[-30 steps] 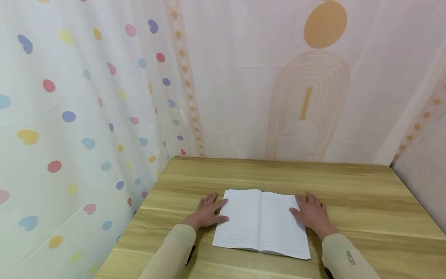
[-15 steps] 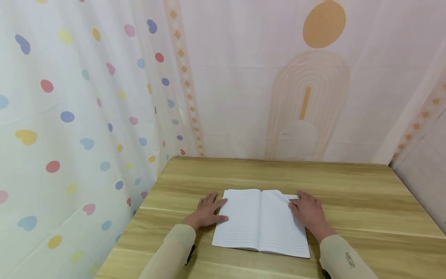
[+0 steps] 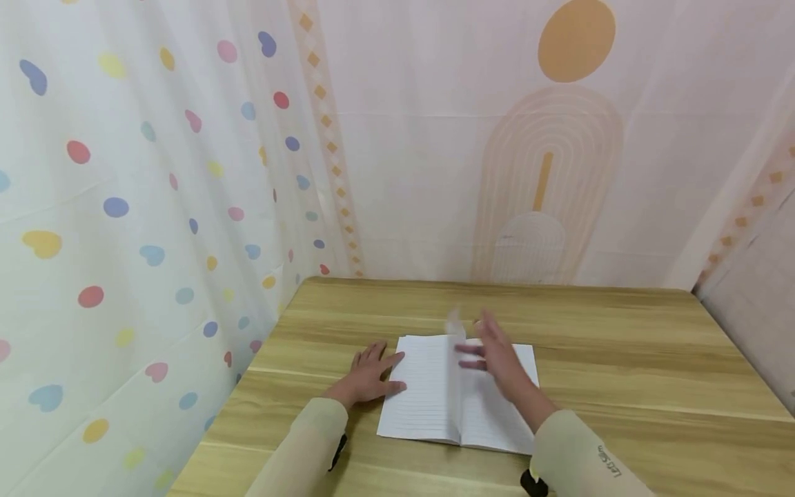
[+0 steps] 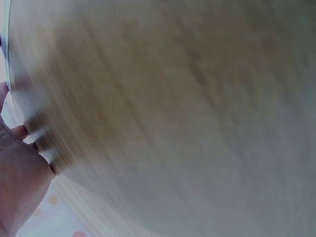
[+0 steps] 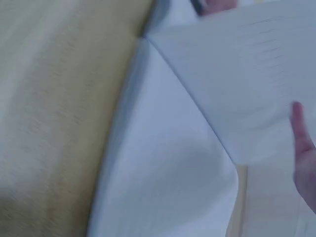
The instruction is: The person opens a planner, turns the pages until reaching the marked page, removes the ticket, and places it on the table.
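A lined notebook point(image 3: 422, 393) lies spread on the wooden table. My left hand point(image 3: 369, 376) rests at its left edge, fingers spread, thumb and forefinger on the left page; in the left wrist view that hand point(image 4: 22, 173) shows at the far left. One page point(image 5: 232, 89) stands raised at the spine, blurred in the head view. My right hand point(image 3: 499, 355) is over the right half, its fingers extended toward the raised page. In the right wrist view a straight finger point(image 5: 299, 128) overlaps that page. Most of the right hand is outside that view.
The wooden table point(image 3: 621, 359) extends around the notebook on all sides. A curtain with coloured dots and hearts point(image 3: 155, 207) hangs at the left, and a pale curtain with an arch print point(image 3: 422, 172) hangs behind the table. A dark band point(image 3: 534, 483) sits below the right sleeve.
My right hand has moved left from the notebook's right edge, and a page has lifted from the right side to stand near the spine. The left hand has stayed in place.
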Available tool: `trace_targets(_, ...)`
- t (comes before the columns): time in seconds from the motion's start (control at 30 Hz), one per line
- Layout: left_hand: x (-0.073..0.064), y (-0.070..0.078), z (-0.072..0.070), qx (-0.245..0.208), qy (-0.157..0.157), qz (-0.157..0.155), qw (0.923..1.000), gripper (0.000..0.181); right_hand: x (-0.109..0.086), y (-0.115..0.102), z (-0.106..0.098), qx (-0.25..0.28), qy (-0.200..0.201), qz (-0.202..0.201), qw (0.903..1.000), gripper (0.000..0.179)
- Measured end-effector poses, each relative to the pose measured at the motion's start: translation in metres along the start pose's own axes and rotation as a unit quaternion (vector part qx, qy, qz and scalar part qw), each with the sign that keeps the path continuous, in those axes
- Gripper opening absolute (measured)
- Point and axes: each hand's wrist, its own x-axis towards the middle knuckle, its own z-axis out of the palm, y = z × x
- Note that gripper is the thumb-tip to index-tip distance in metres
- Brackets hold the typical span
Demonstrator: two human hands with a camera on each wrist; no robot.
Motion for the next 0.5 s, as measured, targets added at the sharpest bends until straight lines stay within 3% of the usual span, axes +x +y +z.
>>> trace_targets(0.03, 0.0, 0.0, 0.0, -0.008, 0.004, -0.005, 0.9999, 0.058, -0.002, 0.004, 0.006, -0.017, -0.029, -0.005, 0.9994, 0.057)
trace_targets(0.1, 0.002, 0.002, 0.001, -0.03, 0.018, -0.017, 0.9992, 0.057, -0.007, 0.011, 0.015, -0.108, -0.083, -0.022, 0.9904, 0.052)
trace_targets(0.2, 0.004, 0.004, 0.002, -0.058, 0.034, -0.033, 0.9972, 0.062, -0.014, 0.022, 0.02, -0.233, -0.145, -0.06, 0.9598, 0.044)
trace_targets(0.27, 0.005, 0.004, 0.002, -0.046, 0.032, -0.032, 0.9979, 0.065, -0.016, 0.026, 0.019, -0.272, -0.165, -0.075, 0.945, 0.041)
trace_targets(0.33, 0.006, 0.004, 0.003, -0.021, 0.021, -0.022, 0.9993, 0.067, -0.016, 0.029, 0.014, -0.283, -0.157, -0.087, 0.942, 0.038)
trace_targets(0.43, 0.005, 0.003, 0.003, 0.005, 0.012, -0.006, 0.9999, 0.076, -0.012, 0.035, -0.002, -0.316, -0.098, -0.106, 0.9377, 0.034)
trace_targets(0.5, 0.005, 0.003, 0.004, 0.003, 0.012, -0.001, 0.9999, 0.079, -0.01, 0.038, -0.019, -0.365, -0.061, -0.113, 0.9223, 0.032)
